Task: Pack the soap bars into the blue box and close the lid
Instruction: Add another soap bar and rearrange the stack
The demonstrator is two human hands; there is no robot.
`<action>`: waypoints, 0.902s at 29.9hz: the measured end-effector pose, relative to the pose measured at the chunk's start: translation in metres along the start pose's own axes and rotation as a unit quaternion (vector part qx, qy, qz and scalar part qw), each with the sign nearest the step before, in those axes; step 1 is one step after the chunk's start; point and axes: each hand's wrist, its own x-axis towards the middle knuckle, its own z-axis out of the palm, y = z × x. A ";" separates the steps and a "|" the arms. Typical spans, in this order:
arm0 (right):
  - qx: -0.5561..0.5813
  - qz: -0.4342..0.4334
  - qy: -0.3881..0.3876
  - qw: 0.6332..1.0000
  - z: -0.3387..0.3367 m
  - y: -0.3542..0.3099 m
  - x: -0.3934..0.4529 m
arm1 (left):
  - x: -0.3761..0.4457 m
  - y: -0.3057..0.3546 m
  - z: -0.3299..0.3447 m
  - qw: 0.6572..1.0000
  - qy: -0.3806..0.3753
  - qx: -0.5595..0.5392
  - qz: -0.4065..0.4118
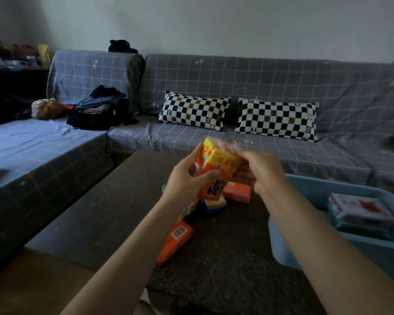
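I hold an orange and yellow Tide soap pack in the air above the dark table. My left hand grips its left side with thumb across the front. My right hand pinches the clear wrapper at the pack's top right. Below it lie several loose soap bars: an orange bar with a barcode, a pink-orange bar and a yellow and blue one. The blue box stands open at the right, with white and teal packs inside. No lid is in view.
A grey checked sofa wraps round the table's far and left sides. Two black and white checkered cushions lean on its back. A dark bag with clothes and a brown bundle sit at its left corner.
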 end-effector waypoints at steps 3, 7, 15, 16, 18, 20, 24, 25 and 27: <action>0.010 -0.014 0.001 1.000 -0.043 -0.002 -0.013 | -0.006 0.015 0.032 0.999 -0.020 -0.027 0.006; -0.035 -0.046 0.016 0.998 -0.094 0.003 -0.029 | -0.011 0.029 0.074 0.998 -0.041 -0.037 0.030; -0.062 -0.058 0.021 0.996 -0.204 0.007 -0.060 | -0.004 0.063 0.172 0.973 -0.161 0.121 0.112; -0.062 -0.053 0.017 0.997 -0.216 0.007 -0.062 | -0.002 0.064 0.182 0.967 -0.178 0.139 0.121; -0.058 -0.032 0.009 0.998 -0.236 0.009 -0.061 | 0.003 0.068 0.202 0.955 -0.208 0.165 0.132; -0.052 -0.016 0.015 0.998 -0.250 0.011 -0.060 | 0.008 0.068 0.219 0.946 -0.234 0.175 0.144; -0.044 0.004 0.034 0.998 -0.271 0.014 -0.048 | 0.021 0.068 0.244 0.938 -0.267 0.175 0.134; -0.046 0.010 0.035 0.998 -0.274 0.014 -0.044 | 0.024 0.068 0.248 0.935 -0.277 0.178 0.130; -0.043 0.024 0.048 0.998 -0.277 0.016 -0.038 | 0.029 0.068 0.255 0.929 -0.293 0.189 0.127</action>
